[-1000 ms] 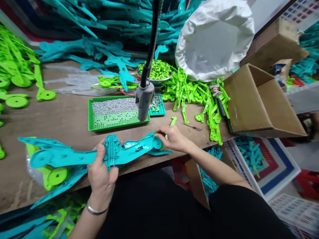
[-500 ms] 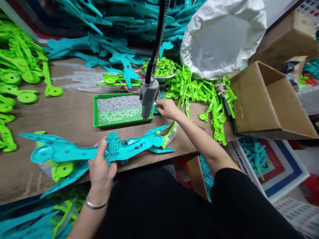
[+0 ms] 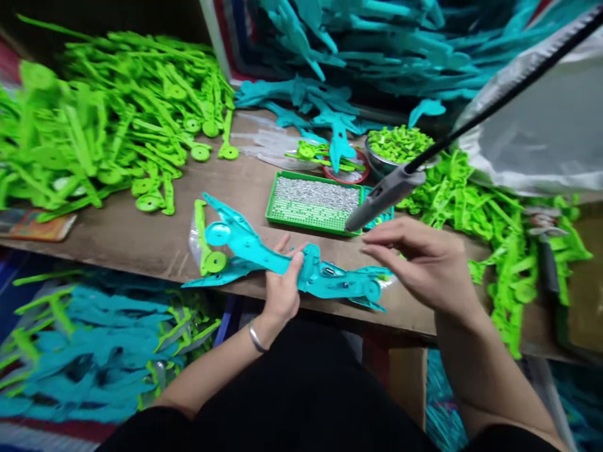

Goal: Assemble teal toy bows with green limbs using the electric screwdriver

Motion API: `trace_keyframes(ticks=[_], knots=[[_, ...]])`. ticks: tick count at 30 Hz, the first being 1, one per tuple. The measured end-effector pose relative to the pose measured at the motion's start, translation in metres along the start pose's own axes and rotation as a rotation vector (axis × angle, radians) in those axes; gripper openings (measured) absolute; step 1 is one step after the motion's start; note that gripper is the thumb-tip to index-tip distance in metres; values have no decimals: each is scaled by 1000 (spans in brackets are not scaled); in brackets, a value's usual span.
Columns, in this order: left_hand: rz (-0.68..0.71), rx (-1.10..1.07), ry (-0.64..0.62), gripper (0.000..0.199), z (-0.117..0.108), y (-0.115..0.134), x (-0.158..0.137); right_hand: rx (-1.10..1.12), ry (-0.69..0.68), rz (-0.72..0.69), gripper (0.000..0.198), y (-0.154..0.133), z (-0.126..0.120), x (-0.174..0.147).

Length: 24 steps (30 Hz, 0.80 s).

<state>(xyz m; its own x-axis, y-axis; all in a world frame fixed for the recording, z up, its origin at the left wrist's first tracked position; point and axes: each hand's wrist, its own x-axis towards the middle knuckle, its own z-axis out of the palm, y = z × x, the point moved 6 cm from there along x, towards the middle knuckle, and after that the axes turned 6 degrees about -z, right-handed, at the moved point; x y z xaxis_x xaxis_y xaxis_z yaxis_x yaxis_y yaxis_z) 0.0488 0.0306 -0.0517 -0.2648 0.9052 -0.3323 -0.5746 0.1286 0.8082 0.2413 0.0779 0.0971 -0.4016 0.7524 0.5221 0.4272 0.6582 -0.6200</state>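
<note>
My left hand grips a long turquoise plastic toy part by its middle, thumb on top. Lime green pieces and a clear blade stick out at its left end. Above the part's right half, my right hand is raised with thumb and forefinger pinched together; whatever sits between them is too small to make out. Beside those fingertips hangs a grey electric screwdriver. Behind it lie a green perforated tray of silvery screws and a small teal tray, partly hidden.
Heaps of lime green parts cover the table's left, more its right. A metal bowl of small green pieces and a red dish stand at the back. Turquoise parts fill a container below left. A dark-handled tool lies right.
My right hand has drawn back from the small teal tray toward me, fingers still pinched. My left hand keeps hold of the toy part. The whole view has swung left.
</note>
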Motion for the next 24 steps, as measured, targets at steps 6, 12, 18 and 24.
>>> trace_keyframes(ticks=[6,12,18,24], knots=[[107,-50,-77,51,9,-8,-7,90,-189,-268,24,-49,96,40],[106,-14,-59,26,6,-14,-8,70,-257,-288,16,-38,144,57],[144,68,-53,20,8,-11,-13,22,-227,-281,15,-33,158,77],[121,91,-49,20,7,-10,-16,-6,-242,-308,15,-32,168,81]])
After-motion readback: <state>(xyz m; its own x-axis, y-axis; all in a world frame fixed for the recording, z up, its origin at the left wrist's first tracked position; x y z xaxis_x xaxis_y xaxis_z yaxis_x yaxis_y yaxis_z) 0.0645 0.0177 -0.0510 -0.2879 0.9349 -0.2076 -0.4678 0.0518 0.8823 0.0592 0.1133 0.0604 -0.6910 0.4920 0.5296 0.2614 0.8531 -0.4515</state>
